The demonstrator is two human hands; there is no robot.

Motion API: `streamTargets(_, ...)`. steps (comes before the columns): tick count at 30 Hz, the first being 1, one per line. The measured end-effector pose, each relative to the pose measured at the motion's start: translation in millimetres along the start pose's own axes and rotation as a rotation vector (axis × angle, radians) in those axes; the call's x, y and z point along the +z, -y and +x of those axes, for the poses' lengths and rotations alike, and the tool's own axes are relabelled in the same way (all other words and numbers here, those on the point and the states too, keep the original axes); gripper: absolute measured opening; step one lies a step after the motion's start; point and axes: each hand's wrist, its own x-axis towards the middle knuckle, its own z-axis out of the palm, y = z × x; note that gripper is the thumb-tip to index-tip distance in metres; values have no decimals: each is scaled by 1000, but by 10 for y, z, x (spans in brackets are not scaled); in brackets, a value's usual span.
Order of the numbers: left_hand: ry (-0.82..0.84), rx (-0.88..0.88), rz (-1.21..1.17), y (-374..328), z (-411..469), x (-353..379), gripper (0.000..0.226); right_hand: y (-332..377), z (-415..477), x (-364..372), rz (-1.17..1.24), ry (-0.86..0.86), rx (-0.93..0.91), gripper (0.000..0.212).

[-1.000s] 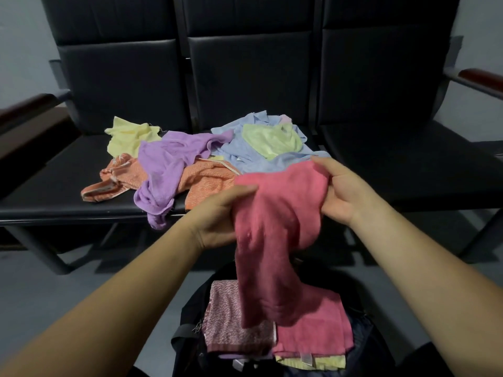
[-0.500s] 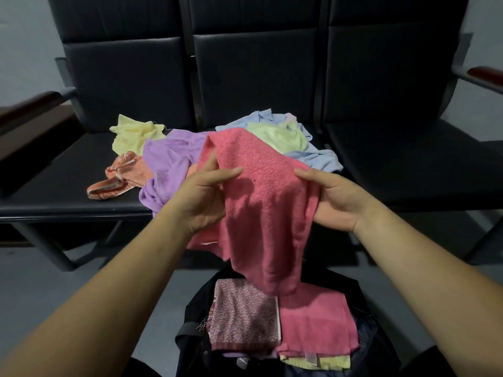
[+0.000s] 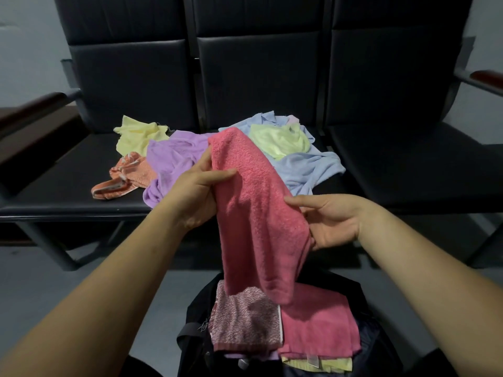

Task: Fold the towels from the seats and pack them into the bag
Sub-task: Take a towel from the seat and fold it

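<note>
A pink towel point(image 3: 255, 213) hangs doubled over in front of me, above the black bag point(image 3: 196, 333). My left hand point(image 3: 194, 197) grips its upper left edge, thumb across the front. My right hand point(image 3: 330, 221) pinches its right edge lower down. Inside the bag lie folded towels: a speckled pink one point(image 3: 245, 322), a plain pink one point(image 3: 318, 322) and a yellow one point(image 3: 315, 363) beneath. Loose towels lie on the black seats point(image 3: 54, 191): yellow point(image 3: 136, 134), orange point(image 3: 122, 178), purple point(image 3: 171, 159), light blue point(image 3: 307, 170) and pale green point(image 3: 277, 140).
Three joined black chairs stand against the wall, with wooden armrests at the left point(image 3: 30, 110) and right point(image 3: 487, 77). The right seat point(image 3: 408, 172) holds nothing. Grey floor point(image 3: 40, 281) lies around the bag.
The pink towel has been drawn narrower and hangs folded lengthwise; my left hand rose along its upper edge and my right hand slid down its right side.
</note>
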Motion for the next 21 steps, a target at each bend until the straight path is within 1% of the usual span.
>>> streamTargets(1, 2, -2, 12, -4, 3, -13, 62, -1, 2, 8, 0, -4, -35, 52)
streamTargets(2, 1, -8, 35, -7, 12, -41, 65, 3, 15, 3, 19, -31, -96, 57)
streamTargets(4, 11, -40, 128, -7, 24, -107, 70, 23, 55, -16, 87, -134, -258, 71)
streamTargets(5, 28, -63, 187, -5, 26, -137, 71, 38, 71, -28, 126, -193, -357, 72)
streamTargets(7, 52, -99, 272, 7, 34, -189, 64, 67, 101, -67, 204, -286, -547, 64)
streamTargets(9, 44, -125, 325, 11, 47, -206, 43, 80, 90, -72, 218, -371, -643, 50)
streamTargets(11, 12, -145, 383, 11, 59, -212, 29, 73, 71, -41, 170, -468, -692, 26)
streamTargets(12, -12, -142, 401, 19, 74, -220, 26, 66, 69, -18, 147, -515, -707, 17)
streamTargets(13, -39, -129, 414, 35, 88, -212, 24, 65, 67, 7, 141, -551, -720, 13)
streamTargets(15, -110, -75, 437, 68, 109, -185, 16, 87, 56, 42, 168, -574, -743, 14)
streamTargets(17, -180, -24, 431, 94, 128, -150, 13, 125, 25, 70, 212, -512, -759, 22)
streamTargets(19, -206, -3, 392, 107, 147, -123, 13, 155, -16, 86, 218, -461, -758, 28)
streamTargets(21, -204, 18, 330, 109, 150, -92, 17, 171, -54, 55, 186, -499, -784, 20)
